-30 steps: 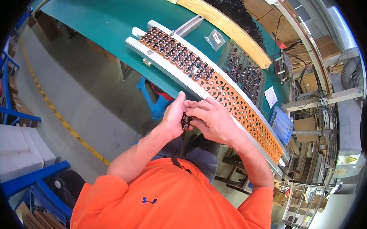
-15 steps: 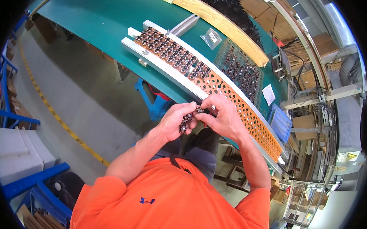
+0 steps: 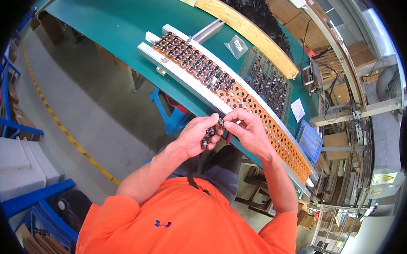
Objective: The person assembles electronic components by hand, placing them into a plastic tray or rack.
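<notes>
In my left hand (image 3: 196, 135) a cluster of small dark shiny metal parts (image 3: 207, 138) lies against the curled fingers. My right hand (image 3: 249, 131) meets the left at its fingertips, where thumb and finger pinch one small dark metal part (image 3: 220, 122). Its exact kind is too small to make out. Just beyond my hands runs a long orange board (image 3: 275, 127) full of round holes, held between white rails (image 3: 187, 76). Shiny round metal pieces (image 3: 190, 59) sit in rows over its far left part; the holes nearer the right are bare.
On the green table (image 3: 108, 16) lie a clear plastic bag (image 3: 236, 46), a clear tray (image 3: 265, 82) of dark parts, a white paper (image 3: 298, 109) and a blue tray (image 3: 309, 140). A long yellow-wrapped bar (image 3: 247, 30) lies behind. Below the near edge stands a blue stool (image 3: 170, 117).
My fingertips have shifted slightly around the small metal part between the two hands. The view has moved a little; the cluster stays in my left hand.
</notes>
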Action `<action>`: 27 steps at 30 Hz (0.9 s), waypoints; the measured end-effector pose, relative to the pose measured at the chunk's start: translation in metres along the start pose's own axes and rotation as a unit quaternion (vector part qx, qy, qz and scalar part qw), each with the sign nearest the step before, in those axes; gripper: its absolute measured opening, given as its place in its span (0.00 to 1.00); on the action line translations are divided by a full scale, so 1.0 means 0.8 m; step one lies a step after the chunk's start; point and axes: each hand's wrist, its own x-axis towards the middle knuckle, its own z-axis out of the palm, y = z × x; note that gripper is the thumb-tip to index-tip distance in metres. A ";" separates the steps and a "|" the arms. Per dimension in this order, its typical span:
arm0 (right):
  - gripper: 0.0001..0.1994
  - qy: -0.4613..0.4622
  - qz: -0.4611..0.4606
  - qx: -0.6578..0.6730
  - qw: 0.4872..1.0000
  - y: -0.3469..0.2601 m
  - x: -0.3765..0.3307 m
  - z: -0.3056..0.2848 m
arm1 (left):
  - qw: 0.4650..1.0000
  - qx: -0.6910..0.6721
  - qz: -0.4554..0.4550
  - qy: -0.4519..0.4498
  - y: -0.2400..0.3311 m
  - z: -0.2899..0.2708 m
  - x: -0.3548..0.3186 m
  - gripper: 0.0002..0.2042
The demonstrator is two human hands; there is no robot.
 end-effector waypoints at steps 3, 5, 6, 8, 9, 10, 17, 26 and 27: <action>0.02 0.004 0.068 0.022 0.997 -0.008 0.002 0.001 | 1.000 -0.014 0.000 0.004 -0.001 0.003 0.000 0.18; 0.02 0.060 -0.034 -0.098 0.993 -0.007 0.013 -0.001 | 1.000 -0.021 -0.004 0.008 0.001 0.005 0.001 0.19; 0.03 0.116 -0.133 -0.215 0.961 -0.007 0.019 -0.003 | 0.999 -0.028 -0.012 0.013 0.001 0.005 0.002 0.19; 0.03 0.151 -0.130 -0.264 0.944 -0.009 0.033 -0.005 | 0.999 -0.032 -0.010 0.041 -0.001 0.001 0.003 0.19; 0.03 0.170 -0.151 -0.280 0.933 -0.007 0.040 -0.005 | 0.997 -0.037 -0.007 0.069 -0.002 -0.002 0.004 0.19; 0.03 0.188 -0.171 -0.295 0.921 -0.005 0.045 -0.005 | 0.997 -0.037 -0.007 0.070 -0.001 -0.005 0.005 0.19; 0.03 0.194 -0.198 -0.346 0.896 0.008 0.064 0.000 | 0.993 -0.070 0.001 0.092 0.003 -0.014 0.007 0.19; 0.03 0.197 -0.209 -0.393 0.874 0.014 0.068 0.004 | 0.993 -0.073 0.002 0.097 0.002 -0.016 0.006 0.18; 0.03 0.199 -0.203 -0.395 0.874 0.014 0.068 0.005 | 0.992 -0.074 0.002 0.098 0.002 -0.016 0.006 0.18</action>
